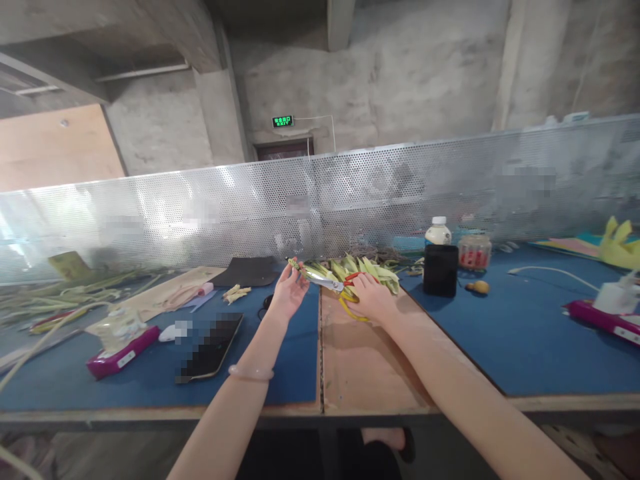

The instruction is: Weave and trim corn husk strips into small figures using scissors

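Observation:
My left hand point(289, 293) pinches a small greenish, woven-looking piece point(295, 265) with a dark tip; its details are too small to make out. My right hand point(374, 299) grips scissors point(327, 284) with silver blades, one red handle loop and one yellow. Their blades point left, reaching toward the fingers of my left hand and the small piece. Whether the blades touch that piece, I cannot tell. Behind my right hand lies a pile of pale green, husk-like leaf strips point(385, 272), partly hidden by the hand and scissors.
At left are a dark tablet-like device point(213, 347), a white mouse point(173, 333), a purple power strip point(123, 357) and pale scraps point(236, 293). Rightward stand a black box point(440, 270), a white bottle point(439, 231) and a glass jar point(474, 252). A perforated metal screen point(240, 207) borders the back.

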The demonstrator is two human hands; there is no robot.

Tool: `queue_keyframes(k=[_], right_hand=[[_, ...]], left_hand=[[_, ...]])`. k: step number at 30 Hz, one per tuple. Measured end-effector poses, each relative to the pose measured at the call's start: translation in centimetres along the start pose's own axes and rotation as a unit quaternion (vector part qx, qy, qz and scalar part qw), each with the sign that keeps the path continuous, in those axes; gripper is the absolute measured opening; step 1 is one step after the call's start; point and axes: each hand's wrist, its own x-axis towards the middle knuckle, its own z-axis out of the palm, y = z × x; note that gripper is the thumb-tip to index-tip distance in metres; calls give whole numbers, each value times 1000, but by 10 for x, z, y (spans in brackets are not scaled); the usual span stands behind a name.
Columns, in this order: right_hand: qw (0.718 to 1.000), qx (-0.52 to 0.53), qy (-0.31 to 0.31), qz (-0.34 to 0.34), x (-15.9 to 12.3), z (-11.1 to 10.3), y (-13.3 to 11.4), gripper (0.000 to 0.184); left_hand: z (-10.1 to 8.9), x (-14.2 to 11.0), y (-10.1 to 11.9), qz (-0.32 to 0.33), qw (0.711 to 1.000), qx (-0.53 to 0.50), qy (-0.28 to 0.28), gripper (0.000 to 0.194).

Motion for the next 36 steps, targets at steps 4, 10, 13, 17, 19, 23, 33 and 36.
queue_keyframes(k=[4,10,13,17,19,23,33,36], right_hand=[[1000,1,1,1,0,1,0,33],[1000,2,-1,5,0,1,0,33],[1000,2,-3,8,0,1,0,33],[1000,1,-3,11,0,2,0,33],[1000,1,-4,13,-1,2,0,34],[1000,0,-4,14,-1,3,0,34],[1000,0,-8,18,0,3,1,32],[1000,-1,-9,20,-1,2,1,33]], left_hand=[[-1,1,-1,0,1000,1,3,27],[-2,1,-3,-6,1000,7,2,24],[-1,0,-3,-8,1000,11,3,22],[0,-1,-3,-8,1000,16,5,21],[1,-2,-3,-7,1000,18,6,21],[2,-3,-2,-6,1000,20,6,20],[3,-4,-2,-10,1000,22,3,23],[3,-3,-2,-10,1000,22,5,23]])
